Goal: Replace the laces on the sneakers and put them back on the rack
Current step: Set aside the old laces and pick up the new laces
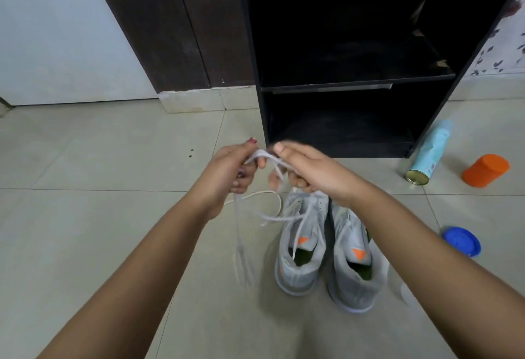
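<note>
Two grey sneakers with orange tongue tabs stand side by side on the tiled floor, the left sneaker (301, 262) and the right sneaker (353, 270), toes toward the rack. Above their toes both my hands hold a white lace (267, 218). My left hand (231, 170) grips a bunch of its strands, and loose ends hang blurred below it. My right hand (305, 167) pinches the strands close by, with one strand dropping into the left sneaker. The black shoe rack (355, 86) stands just behind, its shelves dark and bare.
To the right of the rack a light-blue spray can (429, 157) lies on the floor beside an orange container (485, 174). A blue lid (463, 241) lies near my right forearm. A dark wooden door frame (176, 32) and a white wall stand at the left.
</note>
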`<move>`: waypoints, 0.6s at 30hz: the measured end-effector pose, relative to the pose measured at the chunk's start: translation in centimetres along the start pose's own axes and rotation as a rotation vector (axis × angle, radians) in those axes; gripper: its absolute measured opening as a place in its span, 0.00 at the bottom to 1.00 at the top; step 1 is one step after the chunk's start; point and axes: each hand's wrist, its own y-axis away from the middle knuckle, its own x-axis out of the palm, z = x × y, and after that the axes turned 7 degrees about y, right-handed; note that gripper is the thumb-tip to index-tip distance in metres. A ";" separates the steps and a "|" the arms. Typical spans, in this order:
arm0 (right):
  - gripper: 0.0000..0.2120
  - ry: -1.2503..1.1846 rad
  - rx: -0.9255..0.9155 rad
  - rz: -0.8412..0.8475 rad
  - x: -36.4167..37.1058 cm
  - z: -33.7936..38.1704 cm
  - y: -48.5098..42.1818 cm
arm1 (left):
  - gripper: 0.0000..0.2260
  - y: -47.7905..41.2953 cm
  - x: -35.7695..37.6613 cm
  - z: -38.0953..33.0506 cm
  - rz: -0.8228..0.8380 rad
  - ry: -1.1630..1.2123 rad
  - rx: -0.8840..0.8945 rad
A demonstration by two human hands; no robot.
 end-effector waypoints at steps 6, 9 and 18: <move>0.20 0.048 -0.063 -0.143 -1.4 -3.4 1.1 | 0.16 -0.4 -1.1 0.6 -0.285 0.284 0.030; 0.22 0.057 0.029 -0.182 -2.9 -6.9 1.5 | 0.19 -0.8 -0.9 0.7 -0.318 0.640 0.104; 0.20 0.072 0.226 -0.291 -3.8 -12.0 2.7 | 0.18 -1.2 -0.6 0.0 -0.245 1.059 0.190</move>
